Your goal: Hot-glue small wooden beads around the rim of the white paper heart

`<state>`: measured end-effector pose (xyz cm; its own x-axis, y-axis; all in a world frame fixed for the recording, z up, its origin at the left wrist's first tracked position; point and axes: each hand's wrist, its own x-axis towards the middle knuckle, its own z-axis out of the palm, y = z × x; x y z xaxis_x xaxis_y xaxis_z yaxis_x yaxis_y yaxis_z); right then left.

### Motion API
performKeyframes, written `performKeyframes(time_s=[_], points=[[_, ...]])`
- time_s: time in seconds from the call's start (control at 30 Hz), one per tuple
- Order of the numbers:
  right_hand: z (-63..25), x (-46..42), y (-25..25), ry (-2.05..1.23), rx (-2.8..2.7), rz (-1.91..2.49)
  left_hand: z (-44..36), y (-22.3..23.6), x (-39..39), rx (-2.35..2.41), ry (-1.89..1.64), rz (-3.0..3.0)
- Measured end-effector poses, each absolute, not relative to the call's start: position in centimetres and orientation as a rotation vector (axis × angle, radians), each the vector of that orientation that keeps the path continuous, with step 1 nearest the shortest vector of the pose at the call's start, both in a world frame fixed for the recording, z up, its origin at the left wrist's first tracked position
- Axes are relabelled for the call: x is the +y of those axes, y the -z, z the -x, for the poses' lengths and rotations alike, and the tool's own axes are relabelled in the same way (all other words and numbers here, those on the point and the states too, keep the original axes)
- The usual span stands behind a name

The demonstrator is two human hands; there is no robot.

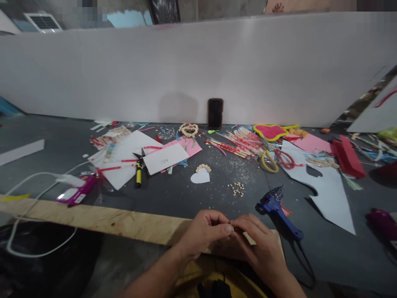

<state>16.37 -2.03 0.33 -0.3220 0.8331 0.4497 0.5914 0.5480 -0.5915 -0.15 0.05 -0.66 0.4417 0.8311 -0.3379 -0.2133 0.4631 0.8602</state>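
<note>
Anything at the meeting fingertips (228, 228), above the wooden strip (149, 225), is too small and covered to identify. The left hand (207, 228) and right hand (260, 235) curl inward, fingers drawn to a pinch; I cannot tell whether they grip a piece. The step looks like close fingertip work on something tiny, and the next move likely calls for a light, steady pinch. From the fingertips, loose pale pieces (237, 189) lie near, at twelve o'clock; the white heart (201, 177), similar bits (203, 168) along its far edge, sits farther off at eleven; the blue glue gun (280, 214) rests between two and three.
</note>
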Motion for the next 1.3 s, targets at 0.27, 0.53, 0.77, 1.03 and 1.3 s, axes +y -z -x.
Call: performKeyframes(time_s=[0.27,0.53,0.77,1.03,1.3], points=[[-16.1,-1.9,0.3,-0.465,-1.99,1.15,0.6,1.1,0.3,0.913,-0.76,-0.883],[-15.9,-1.7,0.1,-0.504,-2.024,1.143,1.1,1.1,0.6,0.942,-0.749,-0.918],[-15.9,-1.8,0.3,-0.5,-1.93,1.206,1.5,1.5,0.5,0.945,-0.794,-0.973],[-15.8,-1.7,0.3,-0.522,-1.876,1.199,1.6,1.2,0.5,0.907,-0.794,-0.995],[-15.7,-1.9,1.0,-0.533,-1.913,1.154,0.9,1.2,0.3,0.903,-0.805,-0.922]])
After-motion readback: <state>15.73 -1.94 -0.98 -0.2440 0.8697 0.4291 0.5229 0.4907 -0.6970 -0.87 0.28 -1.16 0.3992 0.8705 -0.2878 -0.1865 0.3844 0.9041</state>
